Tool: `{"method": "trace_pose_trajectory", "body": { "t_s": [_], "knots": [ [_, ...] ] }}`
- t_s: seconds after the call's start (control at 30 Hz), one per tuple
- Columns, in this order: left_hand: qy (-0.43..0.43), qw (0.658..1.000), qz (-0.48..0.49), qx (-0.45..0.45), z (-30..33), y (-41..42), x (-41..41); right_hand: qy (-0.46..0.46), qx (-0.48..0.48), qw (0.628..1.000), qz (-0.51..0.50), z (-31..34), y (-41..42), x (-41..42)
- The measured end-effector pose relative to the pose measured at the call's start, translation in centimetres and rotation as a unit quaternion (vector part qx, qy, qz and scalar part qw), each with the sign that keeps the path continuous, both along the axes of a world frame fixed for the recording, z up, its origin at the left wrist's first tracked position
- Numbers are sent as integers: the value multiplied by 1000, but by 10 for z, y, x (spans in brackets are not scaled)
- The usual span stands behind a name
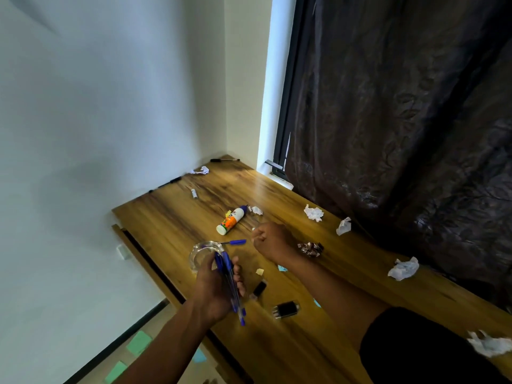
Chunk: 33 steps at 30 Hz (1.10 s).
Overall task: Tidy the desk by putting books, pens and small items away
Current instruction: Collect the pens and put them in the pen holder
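My left hand (216,289) grips a bundle of several blue pens (230,284) above the near left part of the wooden desk (304,336). My right hand (270,239) hovers over the desk's middle with its fingers curled; a small white bit shows at the fingertips, too small to identify. One more blue pen (234,241) lies on the desk between the hands. A glass ashtray (205,252) sits just beyond my left hand. A white glue bottle (232,219) with an orange label lies on its side further back.
Crumpled white papers (313,212) (404,268) lie along the right side by the dark curtain (415,120). Black pens (225,160) (166,183) rest by the wall. A small white tube (194,193), foil wrapper (310,248), black objects (285,309) (260,288) and sticky notes (259,271) dot the desk.
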State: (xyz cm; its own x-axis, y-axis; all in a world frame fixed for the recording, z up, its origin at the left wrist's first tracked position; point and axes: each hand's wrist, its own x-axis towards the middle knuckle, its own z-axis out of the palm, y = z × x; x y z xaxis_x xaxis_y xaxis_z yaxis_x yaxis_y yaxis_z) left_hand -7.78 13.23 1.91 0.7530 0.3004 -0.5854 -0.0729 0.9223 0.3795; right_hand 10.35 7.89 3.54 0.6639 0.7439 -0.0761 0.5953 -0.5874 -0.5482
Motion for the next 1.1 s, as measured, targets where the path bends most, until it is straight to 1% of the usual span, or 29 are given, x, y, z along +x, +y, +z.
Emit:
{"method": "trace_pose_trajectory", "body": {
  "t_s": [0.2,0.27,0.33,0.47,0.53,0.73,0.83,0.9,1.0,1.1],
  "knots": [
    [-43,998,21,-29,10,65,-6,-61,-115,991,27,-18,52,1],
    [-50,998,26,-38,11,89,-5,-97,-158,982,36,-26,69,3],
    [-48,998,27,-28,11,112,-3,-138,-197,969,56,-33,80,8],
    [-46,999,16,-16,10,155,6,-168,-248,948,106,-48,96,20],
    [-52,998,17,-19,11,171,11,-162,-251,948,112,-53,102,26],
    [-61,998,-4,-18,8,216,25,-125,-204,960,148,-70,102,42],
    [-71,997,-6,-13,5,236,35,-74,-146,981,108,-61,100,45],
    [-77,997,-11,-5,3,248,42,-21,-40,997,69,-48,102,46],
    [-82,997,-12,-2,1,263,50,57,113,992,15,-19,108,48],
    [-80,997,-12,9,-3,278,57,102,176,979,9,8,129,55]
  ]
}}
